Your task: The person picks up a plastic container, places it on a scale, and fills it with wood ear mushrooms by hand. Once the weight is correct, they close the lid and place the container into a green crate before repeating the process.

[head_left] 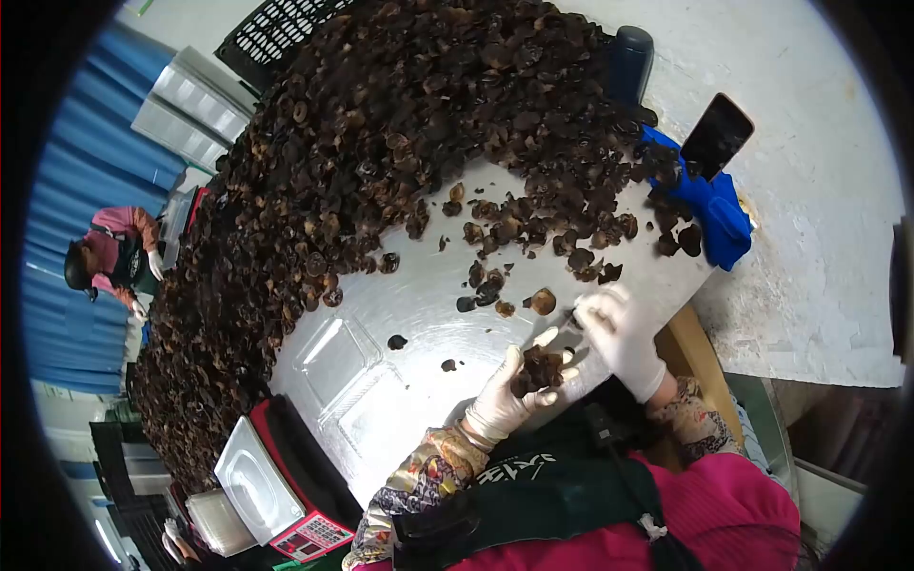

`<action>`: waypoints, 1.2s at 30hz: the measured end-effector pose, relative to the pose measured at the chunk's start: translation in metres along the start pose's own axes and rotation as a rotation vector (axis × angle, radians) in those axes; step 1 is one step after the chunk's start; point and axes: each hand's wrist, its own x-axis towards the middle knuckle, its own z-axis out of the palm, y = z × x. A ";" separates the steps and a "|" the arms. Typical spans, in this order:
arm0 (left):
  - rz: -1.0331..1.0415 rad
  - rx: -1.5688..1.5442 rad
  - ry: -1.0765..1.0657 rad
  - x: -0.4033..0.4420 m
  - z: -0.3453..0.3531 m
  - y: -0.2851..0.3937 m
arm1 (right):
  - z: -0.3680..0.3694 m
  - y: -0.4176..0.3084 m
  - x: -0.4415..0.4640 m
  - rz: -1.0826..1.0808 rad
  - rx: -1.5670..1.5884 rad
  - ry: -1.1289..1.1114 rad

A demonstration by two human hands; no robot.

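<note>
A dark-green apron (pixel 562 504) lies nearest; the left hand (pixel 495 400) cradles wood-ear pieces (pixel 537 372), the blurred right hand (pixel 624 341) can't be read; the wood-ear heap (pixel 381 124) looks largely unworked.

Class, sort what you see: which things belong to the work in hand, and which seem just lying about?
Probably the work:
dark clump in the left hand
heap of dark pieces
red scale

Probably lying about:
phone
dark bottle
blue fabric

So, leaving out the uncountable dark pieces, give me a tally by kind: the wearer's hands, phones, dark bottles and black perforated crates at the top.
Wearer's left hand and right hand: 2
Phone: 1
Dark bottle: 1
Black crate: 1
Total: 5
</note>
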 end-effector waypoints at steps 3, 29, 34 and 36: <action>0.210 0.522 0.183 -0.002 -0.012 -0.008 | 0.020 -0.018 -0.004 -0.175 0.213 -0.122; 0.375 2.252 0.969 -0.075 -0.033 0.084 | 0.023 0.002 0.045 0.093 0.131 -0.245; 0.516 2.061 0.671 -0.038 -0.047 0.067 | -0.016 0.029 0.045 0.201 -0.055 -0.067; 0.606 1.780 0.425 -0.035 -0.021 0.049 | -0.018 0.058 0.053 0.146 -0.064 0.034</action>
